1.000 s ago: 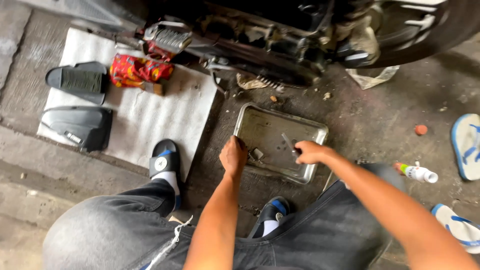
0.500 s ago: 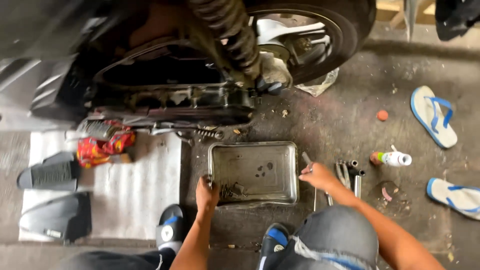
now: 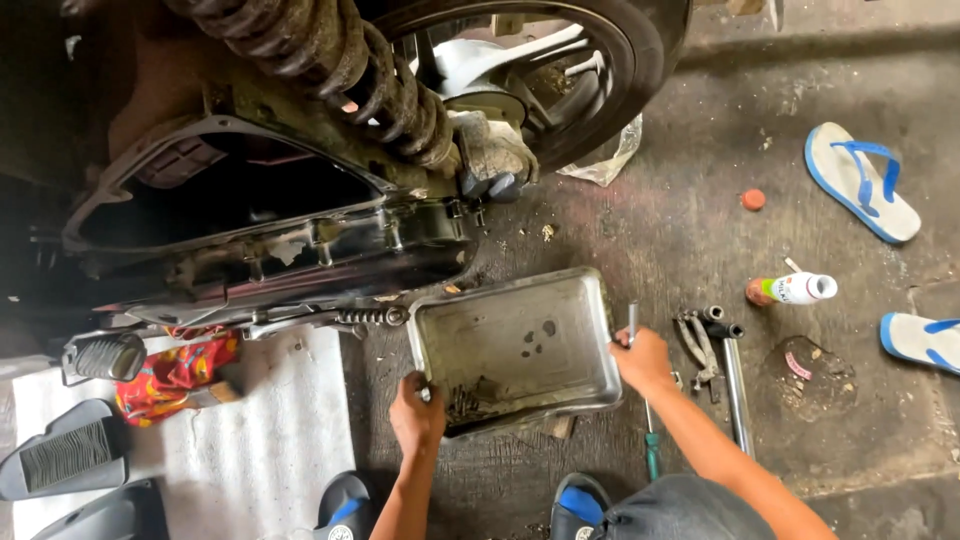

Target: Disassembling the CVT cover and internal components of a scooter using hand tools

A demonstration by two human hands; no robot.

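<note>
Red patterned rag (image 3: 172,372) on white sheet (image 3: 260,440) at far left; above it, open engine case of motorcycle (image 3: 250,215). Left hand (image 3: 417,412) closed on near-left rim of dented grey rectangular metal tray (image 3: 520,345), tilted on oily concrete floor (image 3: 690,215). Right hand (image 3: 645,358) grips tray's right rim. Just right: pliers (image 3: 697,342), steel wrench (image 3: 735,385), white bottle (image 3: 795,289), blue-strapped sandals (image 3: 862,182)

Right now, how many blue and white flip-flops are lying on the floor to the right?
2. One flip-flop lies at the upper right, near the orange cap. The second flip-flop is cut by the right edge, so more may lie outside the view.
</note>
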